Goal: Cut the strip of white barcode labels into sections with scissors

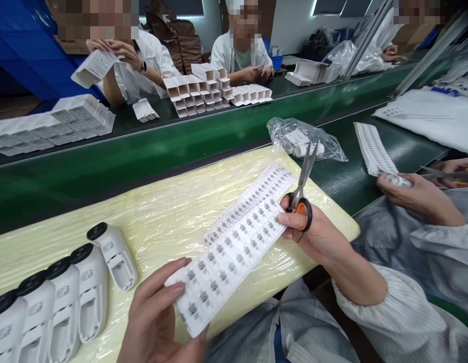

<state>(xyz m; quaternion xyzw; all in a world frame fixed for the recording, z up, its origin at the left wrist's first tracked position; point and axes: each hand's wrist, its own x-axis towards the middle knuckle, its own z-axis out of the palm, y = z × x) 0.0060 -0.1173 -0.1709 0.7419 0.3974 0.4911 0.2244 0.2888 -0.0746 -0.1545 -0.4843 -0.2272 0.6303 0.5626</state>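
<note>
Yellow padding under clear film covers the counter (161,217), with white devices (67,287) lined up at the left edge. The left hand (161,317) pinches the near end of a long label sheet (234,247), fingers curled shut on it, keeping it taut and raised. The right hand (313,232) grips the far edge while its fingers also hold orange-handled scissors (304,186), blades nearly closed, pointing up.
</note>
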